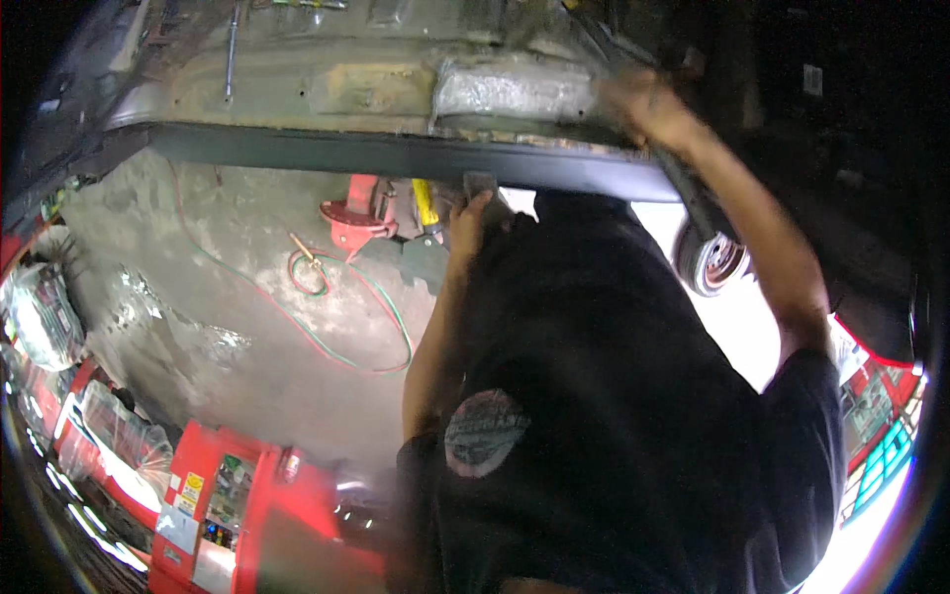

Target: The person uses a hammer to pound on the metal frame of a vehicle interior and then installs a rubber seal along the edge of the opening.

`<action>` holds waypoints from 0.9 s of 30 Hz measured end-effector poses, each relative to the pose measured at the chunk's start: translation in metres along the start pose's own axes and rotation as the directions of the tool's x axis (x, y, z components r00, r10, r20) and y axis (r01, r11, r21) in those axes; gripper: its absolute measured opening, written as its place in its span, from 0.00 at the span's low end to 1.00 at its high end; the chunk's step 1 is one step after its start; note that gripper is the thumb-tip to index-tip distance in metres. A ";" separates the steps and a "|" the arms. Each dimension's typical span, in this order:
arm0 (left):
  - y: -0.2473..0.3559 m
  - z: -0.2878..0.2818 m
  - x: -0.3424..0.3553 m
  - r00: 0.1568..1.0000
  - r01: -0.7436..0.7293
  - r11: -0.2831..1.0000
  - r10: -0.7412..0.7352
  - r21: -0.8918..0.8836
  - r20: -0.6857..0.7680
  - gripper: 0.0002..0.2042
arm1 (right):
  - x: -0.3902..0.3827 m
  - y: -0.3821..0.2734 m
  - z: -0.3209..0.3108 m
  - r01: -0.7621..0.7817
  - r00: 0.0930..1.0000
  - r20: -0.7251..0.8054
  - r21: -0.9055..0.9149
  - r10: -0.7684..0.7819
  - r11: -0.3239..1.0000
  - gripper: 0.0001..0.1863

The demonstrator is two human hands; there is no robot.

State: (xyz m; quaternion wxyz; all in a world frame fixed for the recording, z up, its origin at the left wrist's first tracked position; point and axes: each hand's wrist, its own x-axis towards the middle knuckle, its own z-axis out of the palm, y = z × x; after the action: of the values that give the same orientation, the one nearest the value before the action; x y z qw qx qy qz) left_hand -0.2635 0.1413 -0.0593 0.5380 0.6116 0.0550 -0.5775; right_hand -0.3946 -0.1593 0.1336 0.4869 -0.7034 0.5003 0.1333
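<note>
In front of me runs the long dark sill of a car body. My left hand is closed on a small grey block-like piece at the sill's lower edge; its exact kind is unclear. Beyond the sill, my right hand is raised over the floor panel, near the right end of a shiny silver patch. Motion smears its fingers, so I cannot see whether anything is in them. A dark bar slants close above that hand.
A red stand-like piece and a yellow-handled thing stand below the sill. Red and green hoses curl over the concrete floor. A red cabinet is at lower left, a wheel at right. A thin metal rod lies on the panel.
</note>
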 end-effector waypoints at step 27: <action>0.020 -0.003 -0.026 0.998 0.009 0.982 0.002 -0.188 0.057 0.11 | -0.002 -0.030 -0.017 0.055 0.995 0.079 0.006 -0.056 0.998 0.22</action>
State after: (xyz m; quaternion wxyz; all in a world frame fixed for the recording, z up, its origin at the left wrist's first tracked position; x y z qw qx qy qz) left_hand -0.2562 0.1498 -0.0280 0.5938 0.5410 0.0952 -0.5880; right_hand -0.3755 -0.1711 0.1599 0.5112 -0.7103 0.4612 0.1466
